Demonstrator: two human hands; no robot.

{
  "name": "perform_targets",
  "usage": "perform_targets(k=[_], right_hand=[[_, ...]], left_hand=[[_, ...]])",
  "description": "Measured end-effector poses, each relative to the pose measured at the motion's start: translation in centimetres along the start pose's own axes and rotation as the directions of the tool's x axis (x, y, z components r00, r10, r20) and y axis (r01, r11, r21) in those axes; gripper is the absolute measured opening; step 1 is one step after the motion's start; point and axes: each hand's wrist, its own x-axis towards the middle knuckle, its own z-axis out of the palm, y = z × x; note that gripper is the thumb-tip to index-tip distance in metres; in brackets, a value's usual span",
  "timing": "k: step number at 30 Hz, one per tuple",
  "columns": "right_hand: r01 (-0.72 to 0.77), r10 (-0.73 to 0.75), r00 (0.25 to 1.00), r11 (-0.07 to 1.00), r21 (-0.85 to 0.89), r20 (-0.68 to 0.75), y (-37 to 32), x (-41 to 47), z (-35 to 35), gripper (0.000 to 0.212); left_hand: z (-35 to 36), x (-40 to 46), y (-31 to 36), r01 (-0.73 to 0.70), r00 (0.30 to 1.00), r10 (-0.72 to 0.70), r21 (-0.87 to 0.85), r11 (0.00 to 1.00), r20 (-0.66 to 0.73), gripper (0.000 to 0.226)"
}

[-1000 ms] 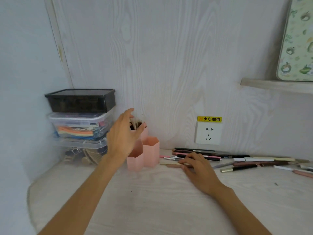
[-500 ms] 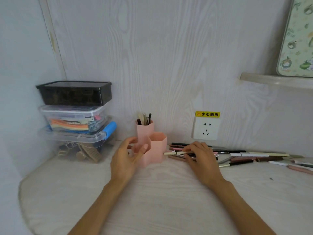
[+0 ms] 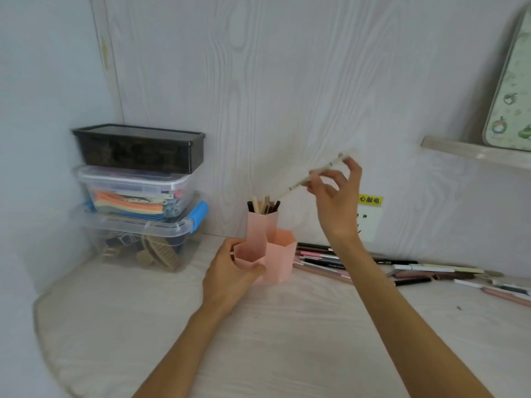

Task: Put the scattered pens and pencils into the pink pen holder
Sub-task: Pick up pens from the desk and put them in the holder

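Head view gave us the whole desk, and it was the only view we had. Our right hand [image 3: 334,193] was up above the pink pen holder [image 3: 265,244], fingers pinched on a pale pen [image 3: 313,175] that slanted down and left, its lower tip just over the tall back compartment, where several pens already stood. The wrist was cocked, forearm rising from the lower right, thumb and first fingers round the barrel, the little finger lifted near the upper end. Our left hand [image 3: 230,275] was wrapped on the low front compartment, thumb at its near wall, fingers round the left side, pressing the holder to the desk [image 3: 287,326].

To do this step well, we judged the pen wanted tipping more upright before the drop, since at that slant the tip could catch the rim or knock the pens inside. The back cell looked crowded; the empty middle or front cell might have taken it more easily. Keeping the left hand's brace made sense, as the holder looked light.

Scattered pens and pencils [image 3: 344,262] lay in a row along the wall to the holder's right, so plenty was left.
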Motion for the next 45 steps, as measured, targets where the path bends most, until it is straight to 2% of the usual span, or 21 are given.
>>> perform_targets(k=[4,7,9,11,13,14,16,19,22,25,26,28,30,32,37,39,42,43,45], right_hand=[[0.176,-0.162,0.984,0.952,-0.252,0.075,0.5,0.7,3.4,0.069],[0.263,-0.185,0.955,0.885,-0.383,0.23,1.4,0.0,4.4,0.073],[0.28,-0.158,0.942,0.858,-0.43,0.297,1.8,-0.4,4.5,0.068],[0.305,-0.166,0.939,0.805,-0.509,0.3,2.1,-0.6,4.4,0.053],[0.369,-0.21,0.925,0.703,-0.608,0.318,2.7,-0.8,4.2,0.029],[0.397,-0.217,0.914,0.654,-0.644,0.343,3.2,-0.9,4.0,0.027],[0.418,-0.175,0.899,0.617,-0.666,0.401,3.9,-1.0,3.4,0.037],[0.385,-0.052,0.869,0.695,-0.607,0.492,3.3,-0.6,1.7,0.038],[0.284,-0.021,0.905,0.775,-0.564,0.426,3.0,-1.2,-2.0,0.035],[0.142,0.102,0.946,0.725,-0.674,0.309,5.2,-3.3,-7.2,0.011],[0.087,0.186,0.935,0.702,-0.707,0.301,6.1,-4.0,-8.8,0.005],[0.041,0.334,0.879,0.657,-0.753,0.34,7.4,-5.0,-11.3,0.009],[0.038,0.395,0.84,0.64,-0.768,0.371,7.6,-5.1,-12.0,0.013],[0.053,0.388,0.84,0.636,-0.77,0.379,7.7,-5.0,-12.1,0.013],[0.258,0.294,0.844,0.51,-0.82,0.448,7.8,-5.1,-11.7,0.011],[0.198,0.242,0.885,0.577,-0.793,0.397,7.2,-5.0,-11.5,0.01],[-0.018,0.187,0.96,0.788,-0.615,0.211,4.5,-4.4,-10.5,0.005],[-0.034,0.181,0.96,0.829,-0.558,0.212,3.2,-4.2,-9.7,0.007],[0.018,0.179,0.93,0.851,-0.526,0.322,0.4,-4.2,-8.0,0.006]], left_hand=[[0.0,0.0,0.2,0.006,1.0,-0.006,-0.017,1.0,-0.003,0.053],[0.0,0.1,0.0,0.019,1.0,-0.019,-0.015,1.0,-0.009,0.055],[0.1,0.3,-0.1,0.018,1.0,-0.018,-0.013,1.0,-0.009,0.056],[0.2,0.3,-0.1,0.017,1.0,-0.017,-0.005,1.0,-0.012,0.058],[0.3,0.4,-0.1,0.021,1.0,-0.021,0.0,1.0,-0.014,0.059],[0.3,0.4,-0.2,0.019,1.0,-0.019,-0.001,1.0,-0.013,0.059],[0.3,0.4,-0.2,0.009,1.0,-0.009,0.001,1.0,-0.01,0.058],[0.2,0.3,-0.3,-0.003,1.0,0.003,-0.002,1.0,-0.004,0.055],[0.1,0.3,-0.4,-0.006,1.0,0.006,-0.015,1.0,0.009,0.053],[0.1,0.3,-0.2,-0.004,1.0,0.004,-0.022,1.0,0.008,0.052],[0.1,0.2,-0.1,-0.003,1.0,0.004,-0.019,1.0,0.007,0.052],[0.3,0.1,0.1,-0.005,1.0,0.005,-0.007,1.0,0.01,0.055],[0.3,0.1,0.0,-0.005,1.0,0.005,-0.017,1.0,0.014,0.06],[0.2,-0.1,0.1,-0.006,1.0,0.006,-0.031,0.999,0.017,0.06],[0.1,-0.3,0.2,-0.008,1.0,0.009,-0.025,1.0,0.024,0.066],[0.1,-0.2,0.3,-0.009,1.0,0.01,-0.013,1.0,0.026,0.067],[0.2,-0.3,0.2,-0.013,0.999,0.013,-0.008,1.0,0.029,0.063],[0.1,-0.3,0.3,-0.014,1.0,0.014,-0.008,1.0,0.027,0.064],[0.1,-0.5,0.5,-0.005,1.0,0.005,-0.008,1.0,0.026,0.067]])
